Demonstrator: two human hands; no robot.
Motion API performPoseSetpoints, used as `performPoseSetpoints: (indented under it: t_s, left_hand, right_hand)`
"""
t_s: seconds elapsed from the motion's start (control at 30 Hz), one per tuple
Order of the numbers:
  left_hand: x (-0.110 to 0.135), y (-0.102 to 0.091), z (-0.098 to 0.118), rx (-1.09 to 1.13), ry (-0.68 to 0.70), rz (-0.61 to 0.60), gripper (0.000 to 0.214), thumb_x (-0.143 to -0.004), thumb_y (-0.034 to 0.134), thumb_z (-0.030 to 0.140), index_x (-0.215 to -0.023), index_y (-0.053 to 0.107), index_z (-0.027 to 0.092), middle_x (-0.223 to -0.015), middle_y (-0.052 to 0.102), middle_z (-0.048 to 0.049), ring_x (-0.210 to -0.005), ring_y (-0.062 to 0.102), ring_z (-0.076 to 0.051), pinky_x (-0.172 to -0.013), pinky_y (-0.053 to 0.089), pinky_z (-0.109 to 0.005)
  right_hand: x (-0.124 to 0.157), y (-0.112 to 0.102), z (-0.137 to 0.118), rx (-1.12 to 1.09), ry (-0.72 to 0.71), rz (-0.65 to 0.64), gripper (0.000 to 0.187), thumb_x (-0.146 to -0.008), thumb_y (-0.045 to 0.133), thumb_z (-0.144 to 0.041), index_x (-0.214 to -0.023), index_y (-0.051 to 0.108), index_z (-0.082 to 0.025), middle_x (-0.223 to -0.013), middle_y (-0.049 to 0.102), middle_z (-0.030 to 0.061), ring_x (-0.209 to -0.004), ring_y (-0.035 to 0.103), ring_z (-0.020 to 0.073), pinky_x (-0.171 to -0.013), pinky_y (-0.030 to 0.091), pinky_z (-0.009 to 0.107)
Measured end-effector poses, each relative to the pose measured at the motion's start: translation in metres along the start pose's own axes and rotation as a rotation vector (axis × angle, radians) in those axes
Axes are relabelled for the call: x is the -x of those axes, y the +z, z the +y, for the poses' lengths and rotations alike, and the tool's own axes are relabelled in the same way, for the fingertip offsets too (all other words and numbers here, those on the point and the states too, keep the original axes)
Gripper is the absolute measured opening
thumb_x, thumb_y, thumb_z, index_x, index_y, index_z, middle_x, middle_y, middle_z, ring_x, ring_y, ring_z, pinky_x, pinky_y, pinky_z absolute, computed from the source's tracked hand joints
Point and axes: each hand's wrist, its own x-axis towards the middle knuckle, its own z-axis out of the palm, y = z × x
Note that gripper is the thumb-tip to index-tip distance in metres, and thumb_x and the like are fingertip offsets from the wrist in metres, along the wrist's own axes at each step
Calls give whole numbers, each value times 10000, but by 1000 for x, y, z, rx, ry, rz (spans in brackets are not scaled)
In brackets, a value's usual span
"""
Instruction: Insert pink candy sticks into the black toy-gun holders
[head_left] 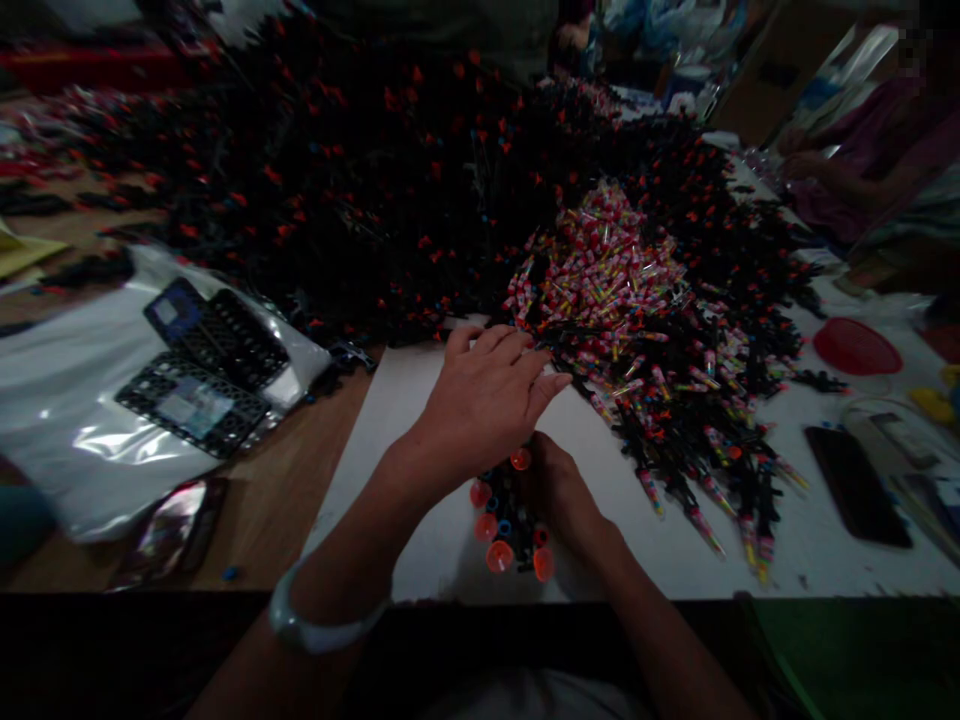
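My left hand reaches forward, palm down, fingers stretched out toward the near edge of a heap of small pink-and-yellow wrapped tubes. It wears a pale bangle at the wrist. Under it my right hand is closed around a bundle of black toy pieces with orange round caps, held just above the white sheet. The right fingers are partly hidden by the left hand.
A huge pile of black parts with red bits fills the back. Clear plastic bags with black grid pieces lie left. A red lid and a dark phone lie right. Another person sits far right.
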Motion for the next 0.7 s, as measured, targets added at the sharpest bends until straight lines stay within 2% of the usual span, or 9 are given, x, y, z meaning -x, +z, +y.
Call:
performPoseSetpoints:
  t_s: [0.07, 0.13, 0.23, 0.3, 0.4, 0.53, 0.6, 0.7]
  left_hand:
    - [1, -1, -2, 2, 16, -12, 454, -953, 285, 455, -1116, 642, 225, -1207, 636, -73, -1197, 484, -259, -986, 278, -471]
    - [2, -4, -2, 17, 23, -10, 466, -955, 276, 456, -1202, 588, 213, -1305, 576, -86, -1255, 445, -260, -1015, 265, -474]
    - [3, -9, 0, 45, 22, -2, 565, -936, 280, 524, -1364, 422, 184, -1482, 362, -121, -1359, 324, -276, -1066, 224, -496]
    - [5, -12, 3, 42, 40, -15, 608, -912, 299, 573, -1379, 403, 198, -1503, 321, -115, -1386, 271, -292, -1093, 175, -529]
    - [7, -11, 6, 18, 64, -32, 551, -904, 337, 566, -1302, 509, 225, -1440, 436, -91, -1374, 292, -304, -1102, 162, -548]
    - [6, -7, 5, 20, 61, -66, 453, -933, 346, 452, -1265, 550, 221, -1387, 505, -82, -1342, 354, -288, -1073, 261, -512]
    - [4, -7, 5, 19, 64, -75, 431, -940, 339, 408, -1262, 553, 219, -1377, 515, -79, -1336, 365, -280, -1073, 265, -507]
    - [3, -7, 4, 16, 72, -70, 414, -942, 337, 364, -1265, 550, 217, -1368, 526, -74, -1330, 375, -272, -1079, 259, -510]
  right_hand:
    - [-8, -20, 13, 158, 37, 138, 201, -858, 442, -177, -1011, 571, -154, -962, 618, 90, -840, 599, 177, -707, 465, 260]
    - [-18, -36, 26, 430, 173, 261, 242, -883, 450, -208, -1092, 549, -136, -1116, 561, 149, -904, 594, 211, -716, 467, 294]
    - [-26, -50, 38, 682, 318, 214, 233, -902, 424, -173, -1082, 560, -115, -1141, 541, 192, -845, 613, 222, -659, 455, 298]
    - [-24, -52, 39, 667, 303, 151, 172, -877, 446, -136, -970, 588, -113, -1014, 596, 162, -807, 621, 208, -660, 450, 281]
    - [-12, -53, 37, 323, 288, 113, 83, -839, 515, -203, -866, 567, -145, -800, 627, 72, -683, 620, 170, -604, 456, 247]
    - [-3, -46, 29, -366, 370, 132, 206, -840, 505, -372, -931, 465, -193, -743, 623, -7, -427, 533, 101, -408, 407, 209]
    - [-6, -35, 23, -585, 339, 101, 261, -814, 536, -393, -963, 431, -205, -733, 621, -24, -432, 543, 102, -412, 427, 209]
    - [-14, -11, 19, -746, 255, 26, 272, -802, 559, -391, -959, 437, -205, -640, 595, -41, -493, 584, 126, -480, 475, 226]
